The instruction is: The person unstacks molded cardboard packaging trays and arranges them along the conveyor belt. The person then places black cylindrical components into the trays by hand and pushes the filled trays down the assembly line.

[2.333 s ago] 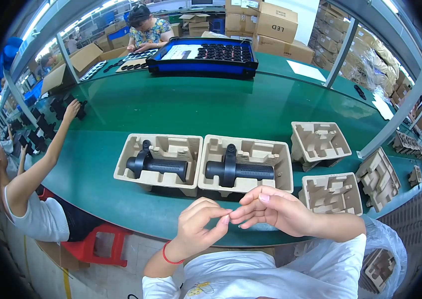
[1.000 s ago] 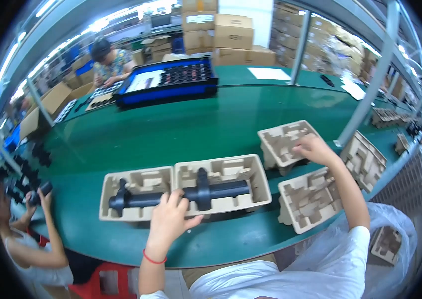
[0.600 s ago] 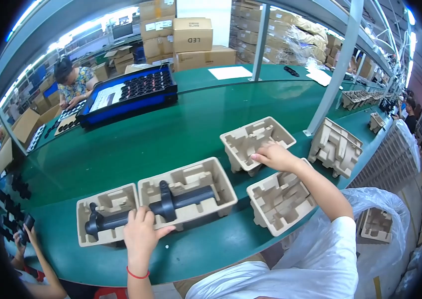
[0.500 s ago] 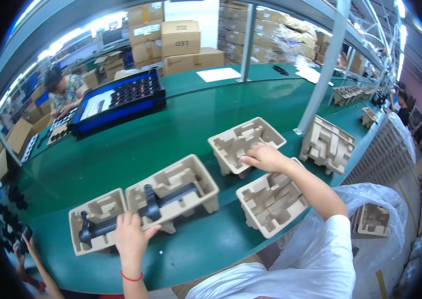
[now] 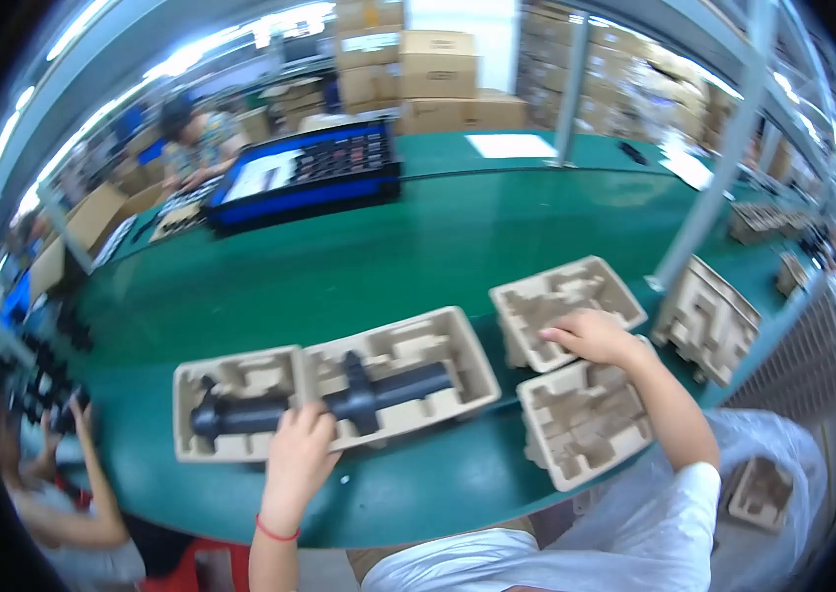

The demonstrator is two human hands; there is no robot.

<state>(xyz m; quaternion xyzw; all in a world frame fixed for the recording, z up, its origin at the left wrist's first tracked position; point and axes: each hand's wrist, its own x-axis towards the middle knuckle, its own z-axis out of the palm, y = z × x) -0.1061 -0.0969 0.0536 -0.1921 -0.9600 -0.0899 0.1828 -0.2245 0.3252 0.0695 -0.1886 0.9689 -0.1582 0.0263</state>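
Overlapping a molded-pulp tray (image 5: 525,314): right hand (image 5: 591,335), half-curled, grip unclear. Left of that tray: left hand (image 5: 302,449), half-curled beside a black cylinder (image 5: 250,415), grip unclear. Carton (image 5: 438,74) print: blurred.

Your table (image 5: 418,257) is green, the trays (image 5: 472,380) on it plain beige, and the cylinders (image 5: 413,383) black. You wear a white shirt (image 5: 680,523) and a red wristband (image 5: 277,534). Across from you, the crate (image 5: 304,193) is blue and black, the paper (image 5: 512,146) white, the cardboard boxes (image 5: 438,77) brown, and a co-worker's top (image 5: 219,135) multicoloured, its pattern blurred. The stool (image 5: 181,572) to your left is red.
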